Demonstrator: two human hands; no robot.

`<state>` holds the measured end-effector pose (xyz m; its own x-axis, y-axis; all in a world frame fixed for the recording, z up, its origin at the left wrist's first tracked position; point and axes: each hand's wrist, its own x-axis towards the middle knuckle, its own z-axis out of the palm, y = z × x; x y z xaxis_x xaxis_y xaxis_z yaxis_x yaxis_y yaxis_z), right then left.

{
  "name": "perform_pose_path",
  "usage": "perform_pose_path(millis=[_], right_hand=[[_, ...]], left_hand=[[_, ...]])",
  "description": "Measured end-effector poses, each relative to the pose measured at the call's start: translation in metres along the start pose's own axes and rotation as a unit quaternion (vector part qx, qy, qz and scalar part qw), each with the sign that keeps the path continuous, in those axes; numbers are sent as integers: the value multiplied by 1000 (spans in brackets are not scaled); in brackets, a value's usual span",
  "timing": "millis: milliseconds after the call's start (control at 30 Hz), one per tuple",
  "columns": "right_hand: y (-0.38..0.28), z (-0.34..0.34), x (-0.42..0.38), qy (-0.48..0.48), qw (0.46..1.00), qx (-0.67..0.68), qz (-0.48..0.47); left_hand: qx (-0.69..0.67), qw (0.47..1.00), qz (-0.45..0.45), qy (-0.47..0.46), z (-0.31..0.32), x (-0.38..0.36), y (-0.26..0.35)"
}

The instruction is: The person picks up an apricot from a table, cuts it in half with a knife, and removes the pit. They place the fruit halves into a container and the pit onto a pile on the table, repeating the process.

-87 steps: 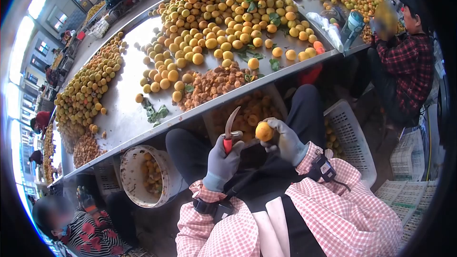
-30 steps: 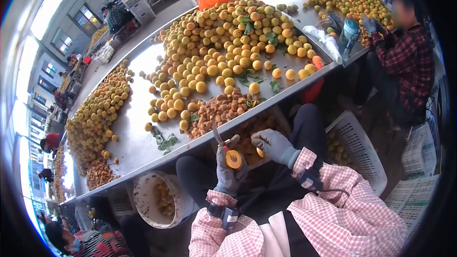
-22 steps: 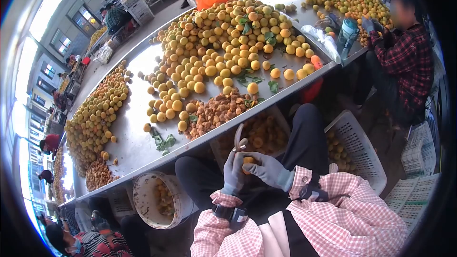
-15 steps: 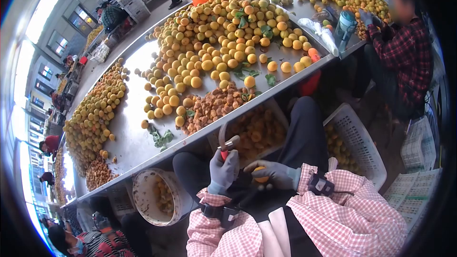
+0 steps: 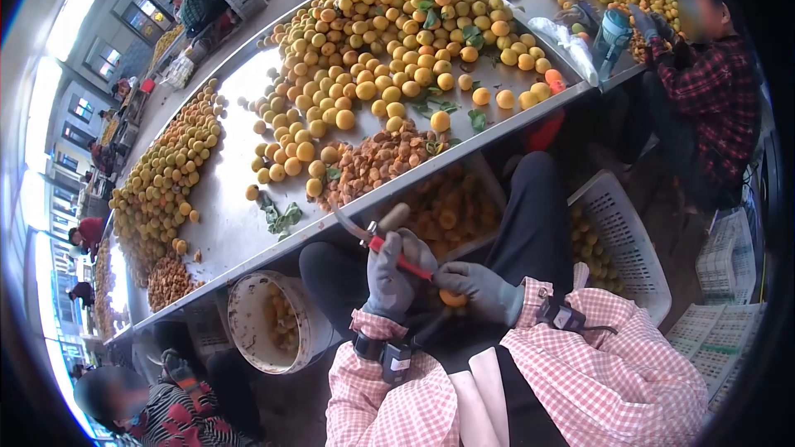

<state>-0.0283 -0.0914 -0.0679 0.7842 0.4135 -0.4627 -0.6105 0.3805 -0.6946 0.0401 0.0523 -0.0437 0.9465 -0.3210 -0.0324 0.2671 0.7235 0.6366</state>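
In a grey glove, my left hand [image 5: 394,275] is closed round a red-handled tool [image 5: 401,257] with a curved metal blade that points up and left. Close beside it on the right, my right hand [image 5: 484,290], gloved too, has its fingers wrapped round an orange-yellow fruit [image 5: 453,298], partly hidden under the fingers. The tool's handle end reaches the right hand's fingertips. Beyond the hands, brown fruit pieces [image 5: 377,167] lie heaped at the edge of the metal table [image 5: 236,223], with whole yellow fruits [image 5: 381,58] piled behind.
A white bucket [image 5: 267,323] with fruit stands left of my knees. Below the table edge is a crate of fruit [image 5: 455,211]; another white crate [image 5: 625,236] is at the right. A person in a checked shirt [image 5: 708,74] sits at the right, another person [image 5: 178,397] at lower left.
My left hand has moved slightly right and up, and the tool has tilted so its blade points left. The two hands are now closer together. The view has shifted slightly.
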Motion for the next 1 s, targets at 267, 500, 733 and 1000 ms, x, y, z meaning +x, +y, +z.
perform_pose_path(millis=[267,500,733,1000], right_hand=[[-6,6,-6,-83,971,200,105],[9,-5,11,93,980,-152,-89],[8,-16,7,-102,965,202,135],[1,7,4,50,996,50,49]], left_hand=[[26,994,-62,-86,-4,-1,6],[-27,991,0,134,9,5,-1],[-81,992,-42,89,-15,4,8],[31,987,29,152,3,3,-14]])
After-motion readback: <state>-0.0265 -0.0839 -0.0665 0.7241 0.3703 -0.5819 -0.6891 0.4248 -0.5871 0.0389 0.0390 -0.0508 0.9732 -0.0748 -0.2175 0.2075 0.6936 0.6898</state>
